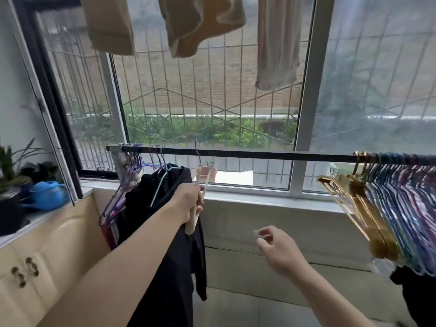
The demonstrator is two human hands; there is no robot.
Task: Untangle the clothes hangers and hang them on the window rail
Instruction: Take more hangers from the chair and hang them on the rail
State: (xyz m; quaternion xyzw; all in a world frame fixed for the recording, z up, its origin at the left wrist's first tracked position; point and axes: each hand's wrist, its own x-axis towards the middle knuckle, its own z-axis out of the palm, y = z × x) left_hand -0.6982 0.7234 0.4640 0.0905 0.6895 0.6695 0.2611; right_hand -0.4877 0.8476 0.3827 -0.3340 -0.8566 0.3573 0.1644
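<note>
A black window rail [259,154] runs across the window at mid height. My left hand [188,201] grips a cream hanger [191,223] just below the rail; its metal hook [198,152] reaches up to the rail. My right hand [278,249] hovers lower and to the right, fingers loosely curled, holding nothing. Several purple and white hangers [132,175] hang at the rail's left end, some with a black garment [162,232]. A dense row of gold and coloured hangers [387,197] fills the rail's right end.
Beige clothes [195,24] hang from above the window. A white sill [259,197] lies under the rail. Plants and a blue watering can [46,194] stand on the left ledge over cream cabinets [35,267]. A pot [208,173] sits outside on the sill.
</note>
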